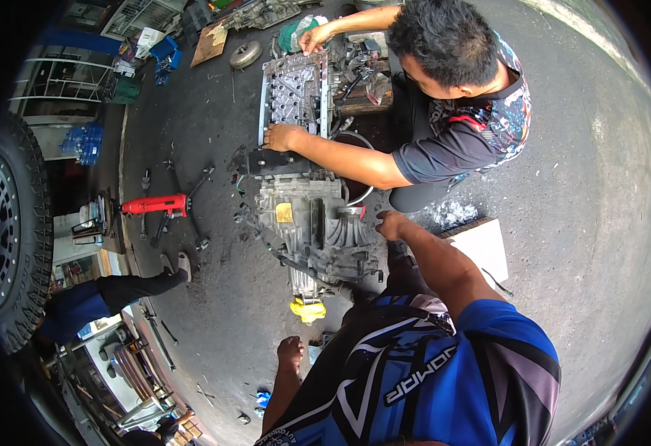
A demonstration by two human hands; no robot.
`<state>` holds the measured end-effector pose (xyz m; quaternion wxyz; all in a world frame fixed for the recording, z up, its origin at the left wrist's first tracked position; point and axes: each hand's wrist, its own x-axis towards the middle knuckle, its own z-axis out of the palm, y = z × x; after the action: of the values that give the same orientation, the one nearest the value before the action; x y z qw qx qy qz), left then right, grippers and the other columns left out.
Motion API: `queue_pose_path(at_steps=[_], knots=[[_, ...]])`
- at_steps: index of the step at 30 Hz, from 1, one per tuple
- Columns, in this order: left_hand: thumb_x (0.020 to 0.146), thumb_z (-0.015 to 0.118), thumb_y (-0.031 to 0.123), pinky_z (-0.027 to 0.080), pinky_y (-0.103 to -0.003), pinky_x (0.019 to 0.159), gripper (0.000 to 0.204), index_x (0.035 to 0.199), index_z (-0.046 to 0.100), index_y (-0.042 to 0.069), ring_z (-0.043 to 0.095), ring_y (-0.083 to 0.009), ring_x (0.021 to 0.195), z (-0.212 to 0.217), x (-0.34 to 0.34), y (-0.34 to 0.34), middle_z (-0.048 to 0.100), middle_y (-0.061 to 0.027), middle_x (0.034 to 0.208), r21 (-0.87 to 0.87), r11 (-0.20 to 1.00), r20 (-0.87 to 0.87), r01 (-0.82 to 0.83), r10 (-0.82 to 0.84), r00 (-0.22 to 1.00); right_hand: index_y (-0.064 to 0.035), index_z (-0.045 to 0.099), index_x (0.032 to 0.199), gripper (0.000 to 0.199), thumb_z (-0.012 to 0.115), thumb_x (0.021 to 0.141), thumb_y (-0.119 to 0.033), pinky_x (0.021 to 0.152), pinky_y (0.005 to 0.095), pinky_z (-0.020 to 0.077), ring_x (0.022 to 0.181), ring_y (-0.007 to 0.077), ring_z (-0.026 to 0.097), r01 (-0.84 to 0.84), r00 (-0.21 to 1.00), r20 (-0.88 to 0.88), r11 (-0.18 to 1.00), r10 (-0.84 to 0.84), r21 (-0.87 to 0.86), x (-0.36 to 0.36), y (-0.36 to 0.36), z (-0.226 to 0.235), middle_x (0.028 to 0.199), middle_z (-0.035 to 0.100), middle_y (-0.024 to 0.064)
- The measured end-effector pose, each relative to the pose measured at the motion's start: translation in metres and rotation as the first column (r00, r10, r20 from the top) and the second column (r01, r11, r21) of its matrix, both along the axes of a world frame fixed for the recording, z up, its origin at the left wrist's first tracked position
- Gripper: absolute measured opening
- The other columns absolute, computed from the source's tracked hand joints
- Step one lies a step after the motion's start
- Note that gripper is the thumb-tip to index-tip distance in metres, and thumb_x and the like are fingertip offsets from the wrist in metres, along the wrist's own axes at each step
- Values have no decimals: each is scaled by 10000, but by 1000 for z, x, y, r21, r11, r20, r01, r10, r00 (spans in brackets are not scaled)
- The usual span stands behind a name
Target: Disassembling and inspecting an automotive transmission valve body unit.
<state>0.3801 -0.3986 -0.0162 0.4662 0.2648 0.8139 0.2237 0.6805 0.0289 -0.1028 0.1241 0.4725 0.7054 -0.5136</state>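
My right hand (392, 225), fingers curled in and nothing showing in them, is beside the right side of a large grey metal gearbox (303, 223). Low on the left, my left hand (290, 354) is closed too, apart from the gearbox and just below the yellow wrapping (307, 310) on its near end. A yellow patch (284, 212) marks the casing. Beyond it, a co-worker has both hands on a flat silver valve body (293, 93), one at its far edge and one at its near left corner.
A red jack (154, 205) stands on the floor at left, near a large off-road wheel (14, 230). A round metal ring (356, 167) lies by the crouching co-worker (459, 111). A white box (481, 249) is at right. Another person's legs (143, 286) show at left.
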Motion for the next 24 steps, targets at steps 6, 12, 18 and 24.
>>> queue_pose_path(at_steps=[6, 12, 18, 24], knots=[[863, 521, 210, 352, -219, 422, 168, 900, 561, 51, 488, -97, 545, 15, 14, 27, 529, -19, 707, -292, 948, -23, -128, 127, 992, 51, 352, 1286, 623, 562, 792, -265, 875, 389, 422, 1003, 355, 554, 133, 861, -494, 991, -118, -5, -39, 37, 142, 1015, 595, 243], [858, 527, 215, 341, -217, 417, 164, 881, 562, 56, 461, -89, 530, 13, 24, 42, 509, -12, 685, -369, 815, 112, -447, 516, 849, 14, 351, 1173, 421, 560, 836, -127, 408, 248, 409, 520, 116, 519, 348, 463, -470, 641, -752, -684, -95, 130, 159, 697, 564, 65], [855, 534, 225, 345, -220, 425, 177, 886, 560, 52, 475, -93, 549, 0, 15, -18, 519, -15, 688, -17, 1000, 42, -16, 17, 999, 39, 327, 1266, 531, 576, 848, -174, 444, 244, 431, 544, 107, 533, 272, 513, -531, 714, -675, -645, -106, 106, 190, 721, 582, 62], [854, 536, 246, 361, -241, 434, 214, 933, 580, 53, 495, -108, 563, -13, 13, -17, 555, -27, 736, 199, 919, -220, 341, -297, 929, 68, 389, 1265, 583, 598, 824, -250, 512, 274, 446, 575, 136, 559, 52, 845, -412, 819, -341, -571, -55, 23, 141, 752, 604, 59]])
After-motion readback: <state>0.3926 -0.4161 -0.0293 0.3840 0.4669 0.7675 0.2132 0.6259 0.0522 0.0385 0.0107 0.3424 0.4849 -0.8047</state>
